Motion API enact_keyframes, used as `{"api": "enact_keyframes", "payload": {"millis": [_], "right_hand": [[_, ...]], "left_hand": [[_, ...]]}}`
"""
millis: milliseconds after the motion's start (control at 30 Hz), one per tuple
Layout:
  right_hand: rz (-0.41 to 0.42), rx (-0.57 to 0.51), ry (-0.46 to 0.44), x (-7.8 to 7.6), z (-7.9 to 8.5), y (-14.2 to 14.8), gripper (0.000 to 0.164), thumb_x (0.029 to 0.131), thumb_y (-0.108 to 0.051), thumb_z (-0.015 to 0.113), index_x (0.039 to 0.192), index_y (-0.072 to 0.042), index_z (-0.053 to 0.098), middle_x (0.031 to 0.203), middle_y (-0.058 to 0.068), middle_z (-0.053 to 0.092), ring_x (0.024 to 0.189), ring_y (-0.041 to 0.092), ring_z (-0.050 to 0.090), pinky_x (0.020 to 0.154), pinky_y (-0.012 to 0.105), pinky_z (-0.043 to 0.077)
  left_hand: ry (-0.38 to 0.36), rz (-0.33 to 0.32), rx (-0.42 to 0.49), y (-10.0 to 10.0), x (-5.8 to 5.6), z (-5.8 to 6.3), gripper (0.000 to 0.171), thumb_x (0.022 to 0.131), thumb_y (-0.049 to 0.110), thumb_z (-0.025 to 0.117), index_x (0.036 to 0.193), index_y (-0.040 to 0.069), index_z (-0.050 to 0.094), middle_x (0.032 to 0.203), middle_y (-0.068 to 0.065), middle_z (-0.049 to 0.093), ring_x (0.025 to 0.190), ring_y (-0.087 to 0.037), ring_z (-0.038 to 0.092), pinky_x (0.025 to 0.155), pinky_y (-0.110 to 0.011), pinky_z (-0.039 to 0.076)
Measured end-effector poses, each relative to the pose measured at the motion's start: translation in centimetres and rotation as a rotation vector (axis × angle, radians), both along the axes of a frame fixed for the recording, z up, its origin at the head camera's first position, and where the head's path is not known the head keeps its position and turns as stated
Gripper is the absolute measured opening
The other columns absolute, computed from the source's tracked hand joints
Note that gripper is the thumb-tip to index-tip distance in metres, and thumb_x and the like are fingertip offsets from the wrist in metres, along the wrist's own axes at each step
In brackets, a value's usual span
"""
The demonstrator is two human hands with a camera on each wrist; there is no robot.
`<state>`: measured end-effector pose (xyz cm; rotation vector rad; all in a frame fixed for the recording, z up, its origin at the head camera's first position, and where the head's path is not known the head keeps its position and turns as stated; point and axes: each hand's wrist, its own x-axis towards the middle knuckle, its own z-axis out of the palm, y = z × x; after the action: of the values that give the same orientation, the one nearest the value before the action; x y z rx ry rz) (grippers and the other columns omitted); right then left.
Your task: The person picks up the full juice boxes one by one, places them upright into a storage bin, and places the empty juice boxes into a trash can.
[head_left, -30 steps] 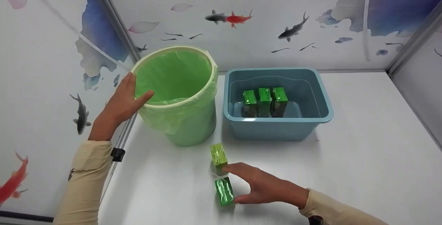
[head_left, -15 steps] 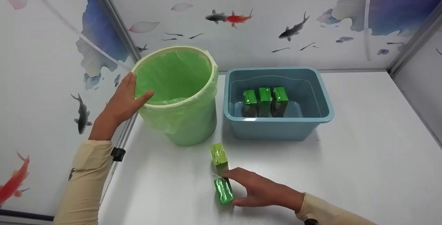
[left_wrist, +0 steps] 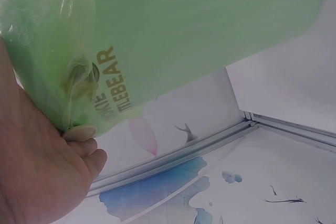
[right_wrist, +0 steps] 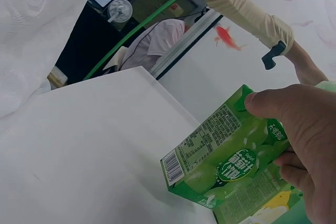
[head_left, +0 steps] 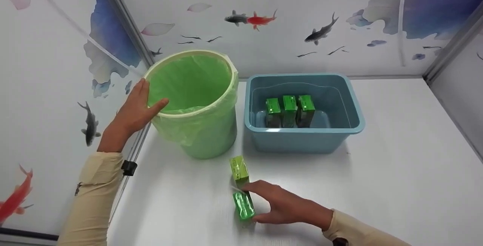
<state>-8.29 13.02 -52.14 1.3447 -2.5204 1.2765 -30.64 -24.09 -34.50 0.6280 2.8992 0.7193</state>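
White wall panels printed with fish bounded the white table, where the green bin and blue basin stood side by side toward the back, presumably to leave working room nearer the person. Three green-topped cartons stood upright in a row inside the basin, an arrangement that likely saved floor space there.

The left hand held the bin's rim on its left side, thumb over the opening and fingers bent at the edge, seemingly to steady it. The right hand had its fingers set around the bright green carton, thumb at the near narrow side and the others at the far one, probably because those sides suited a pinch from above. That carton was upright in front of the bin, just nearer than the pale green carton; whether the two touched could not be told.
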Motion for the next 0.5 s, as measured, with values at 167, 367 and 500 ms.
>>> {"api": "enact_keyframes", "payload": {"millis": [167,367,500], "right_hand": [[-0.013,-0.011,-0.042,0.1,1.3,0.3,0.069,0.093,-0.033,0.076,0.150,-0.012,0.044,0.144,0.004,0.054,0.130,0.018,0.054,0.103,0.039,0.049],[-0.032,-0.034,-0.045,0.3,3.2,0.6,0.072,0.091,-0.031,0.078,0.151,-0.012,0.044,0.147,0.004,0.052,0.132,0.018,0.053,0.103,0.041,0.049],[-0.036,-0.053,-0.042,0.5,4.8,0.8,0.073,0.090,-0.030,0.079,0.152,-0.016,0.043,0.146,0.001,0.052,0.130,0.017,0.053,0.103,0.041,0.049]], "left_hand": [[-0.002,-0.001,0.003,-0.1,-0.1,-0.1,0.101,0.101,0.060,0.046,0.159,-0.004,-0.007,0.167,-0.025,-0.009,0.154,-0.043,-0.004,0.119,-0.065,0.009],[-0.001,-0.004,0.001,0.0,-0.1,-0.1,0.101,0.101,0.061,0.046,0.159,-0.003,-0.006,0.167,-0.024,-0.009,0.154,-0.043,-0.004,0.118,-0.066,0.009],[-0.003,-0.003,0.002,-0.1,-0.1,-0.1,0.101,0.100,0.061,0.046,0.159,-0.003,-0.006,0.167,-0.024,-0.009,0.154,-0.042,-0.005,0.118,-0.066,0.009]]}}
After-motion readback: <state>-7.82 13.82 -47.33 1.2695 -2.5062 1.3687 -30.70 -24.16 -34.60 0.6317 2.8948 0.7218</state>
